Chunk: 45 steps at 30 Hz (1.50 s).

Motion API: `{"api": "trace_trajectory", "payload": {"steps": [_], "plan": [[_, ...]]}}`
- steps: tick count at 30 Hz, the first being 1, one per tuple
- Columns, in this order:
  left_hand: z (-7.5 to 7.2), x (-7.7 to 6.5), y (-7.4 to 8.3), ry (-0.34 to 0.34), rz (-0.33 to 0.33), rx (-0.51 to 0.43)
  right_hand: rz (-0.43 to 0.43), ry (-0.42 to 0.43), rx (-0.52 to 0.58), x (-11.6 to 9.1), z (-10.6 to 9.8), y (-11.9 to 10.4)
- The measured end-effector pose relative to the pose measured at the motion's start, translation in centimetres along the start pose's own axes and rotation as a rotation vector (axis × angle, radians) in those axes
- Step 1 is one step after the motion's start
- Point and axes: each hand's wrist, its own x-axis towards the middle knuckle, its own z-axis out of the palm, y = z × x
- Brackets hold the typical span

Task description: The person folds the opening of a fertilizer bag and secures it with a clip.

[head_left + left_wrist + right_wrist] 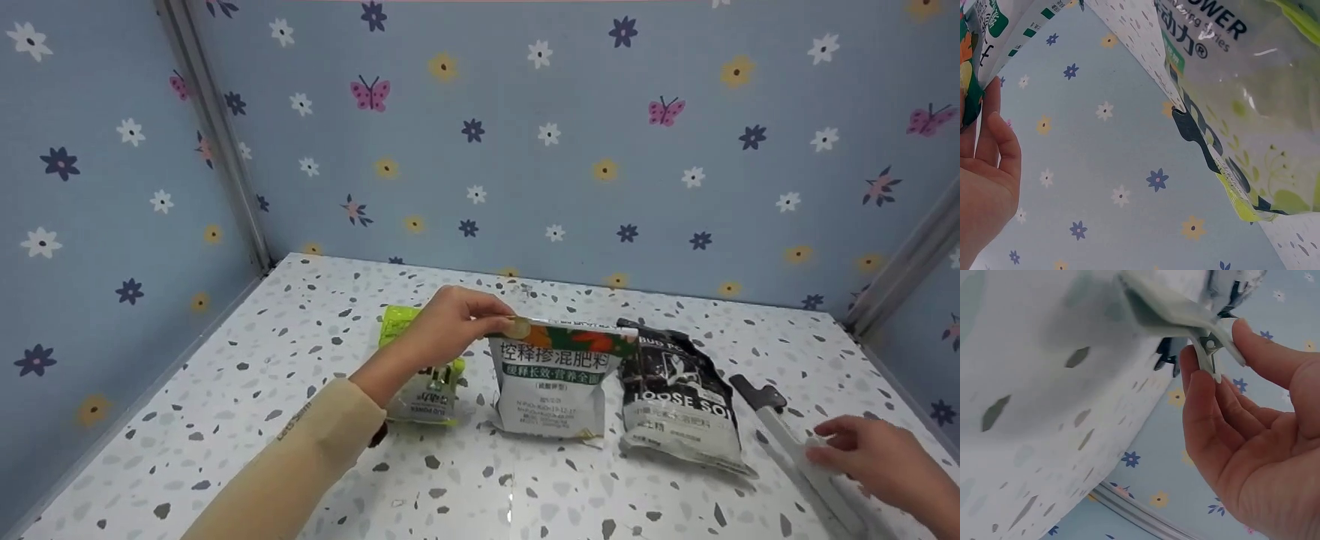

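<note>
Left hand (454,315) pinches the white bag (551,405) by its top edge; right hand (885,457), well right of that bag, grips the clip (791,442) by its handles. Likely step: steadying the bag, readying the clip; next calls for careful alignment.

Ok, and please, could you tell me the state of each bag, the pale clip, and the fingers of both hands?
White bag: upright, top edge pinched.
Green bag: partly hidden by left arm.
Black bag: on the table, not held.
Pale clip: gripped at its handles; open or closed unclear.
Left fingers: pinching white bag.
Right fingers: gripping clip.
</note>
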Motion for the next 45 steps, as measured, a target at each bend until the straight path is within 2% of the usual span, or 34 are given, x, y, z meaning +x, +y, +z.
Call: {"api": "trace_trajectory", "payload": {"steps": [5,9,15,18,21,23,26,32,37,41,45], "plan": [[0.0,0.1,0.0,-0.002,0.006,-0.011,-0.051,0.169,0.024,-0.8,-0.4,-2.3],[-0.1,0.1,0.1,0.0,0.005,-0.014,-0.156,0.306,0.078,-1.8,-0.3,-5.0],[-0.1,0.1,0.2,0.017,0.01,0.002,-0.376,0.479,0.125,-3.2,-0.7,-10.1],[-0.1,0.1,0.2,0.026,0.02,0.013,-0.526,0.612,0.128,-3.7,-0.9,-12.9],[-0.1,0.1,0.2,0.015,0.027,0.025,-0.675,0.75,0.079,-3.9,-1.1,-15.5],[-0.1,0.1,0.2,0.003,0.04,0.037,-0.756,0.811,0.055,-4.0,-1.3,-17.2],[-0.2,0.1,0.2,-0.008,0.051,0.056,-0.827,0.822,0.054,-4.0,-1.7,-19.5],[-0.2,0.0,0.2,-0.036,0.054,0.05,-0.918,0.757,0.092,-3.5,-1.9,-23.1],[-0.1,-0.1,0.1,-0.045,0.049,0.02,-0.942,0.681,0.094,-3.1,-1.2,-25.6],[0.1,-0.2,-0.3,-0.02,0.069,0.02,-0.961,0.627,0.067,-2.5,-0.3,-27.5],[0.3,-0.3,-0.6,0.002,0.067,-0.021,-0.964,0.563,0.065,-1.9,0.5,-28.8]]}}
